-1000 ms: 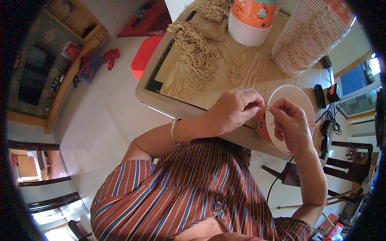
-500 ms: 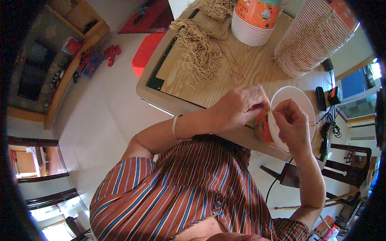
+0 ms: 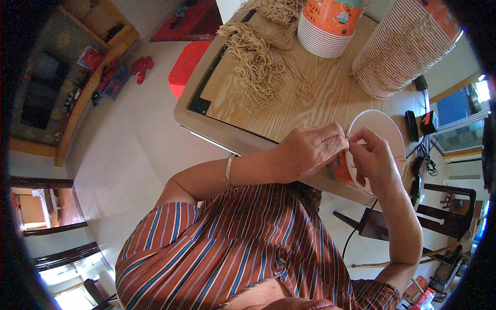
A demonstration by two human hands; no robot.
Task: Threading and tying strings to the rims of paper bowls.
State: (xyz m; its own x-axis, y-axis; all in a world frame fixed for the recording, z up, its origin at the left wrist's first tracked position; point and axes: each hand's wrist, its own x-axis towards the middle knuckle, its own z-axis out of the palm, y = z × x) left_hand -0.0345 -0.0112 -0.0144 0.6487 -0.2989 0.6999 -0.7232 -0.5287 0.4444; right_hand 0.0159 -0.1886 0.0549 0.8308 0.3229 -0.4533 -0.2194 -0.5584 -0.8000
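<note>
At the near right of the table stands a paper bucket (image 3: 382, 123), orange outside and white inside, its open mouth partly hidden by my hands. My left hand (image 3: 316, 152) is closed at the bucket's left rim, thumb and fingertips pinched on a short bit of tan string. My right hand (image 3: 376, 161) meets it fingertip to fingertip over the bucket's mouth, pinching the same string. How the string runs between the fingers is mostly hidden. Another bit of string (image 3: 399, 157) shows at the bucket's right side.
Tan string lies in a loose heap (image 3: 258, 64) on the wooden table (image 3: 325, 98). Behind it stand a nested stack of orange paper buckets (image 3: 328, 31) and a taller leaning stack (image 3: 403, 51) draped with string. Black adapters and cables (image 3: 427, 155) lie along the right edge. A red stool (image 3: 187, 67) stands left.
My left hand has rolled over and moved slightly down, its knuckles now more toward the view. My right fingers have moved slightly left and closed in against the left fingertips.
</note>
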